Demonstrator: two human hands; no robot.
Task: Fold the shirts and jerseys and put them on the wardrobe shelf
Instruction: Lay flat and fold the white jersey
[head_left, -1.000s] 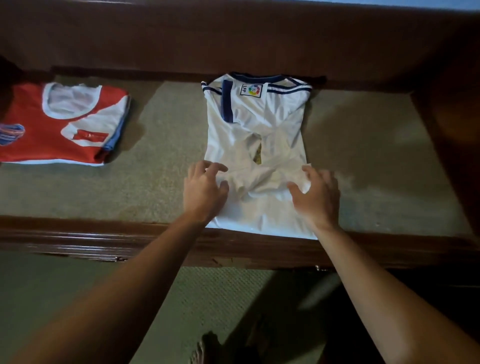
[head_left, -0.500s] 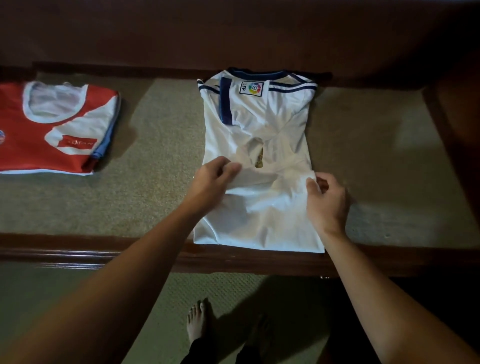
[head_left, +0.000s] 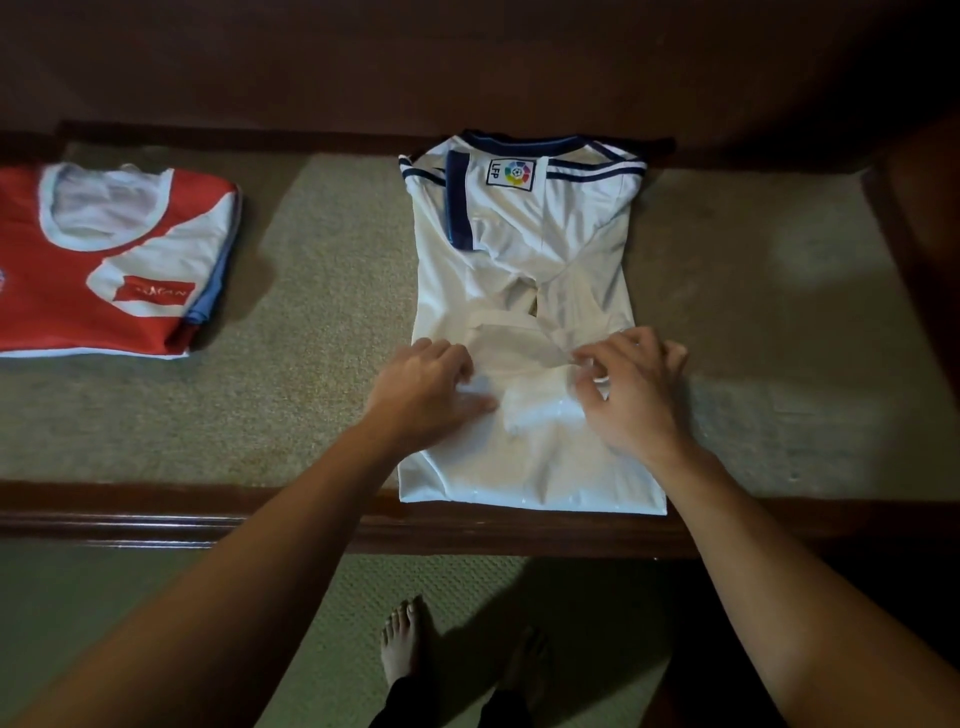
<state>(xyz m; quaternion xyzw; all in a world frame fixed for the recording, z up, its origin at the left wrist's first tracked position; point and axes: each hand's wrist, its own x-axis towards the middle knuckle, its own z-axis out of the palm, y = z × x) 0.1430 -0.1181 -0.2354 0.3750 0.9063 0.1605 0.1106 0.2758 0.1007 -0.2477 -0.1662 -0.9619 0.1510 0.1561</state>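
A white jersey (head_left: 524, 244) with navy trim and a colourful collar badge lies flat on the wardrobe shelf (head_left: 322, 395), sleeves folded inward over its middle. Its hem hangs slightly over the shelf's dark wooden front lip. My left hand (head_left: 426, 389) lies on the jersey's lower left part, fingers curled and pinching a bit of white cloth against the thumb. My right hand (head_left: 634, 384) sits on the lower right, curled fingertips pinching a crease near the centre. A folded red and white jersey (head_left: 104, 270) lies at the shelf's left.
The shelf has a beige carpet-like liner, dark wooden back wall (head_left: 467, 67) and a wooden side panel (head_left: 924, 234) at the right. Bare liner shows between the two jerseys and to the right of the white one. My bare feet (head_left: 402, 644) stand on green floor below.
My right hand has moved inward from the jersey's right edge to the crease near its centre. My left hand has dropped lower onto the cloth. The sleeve ends now lie flatter.
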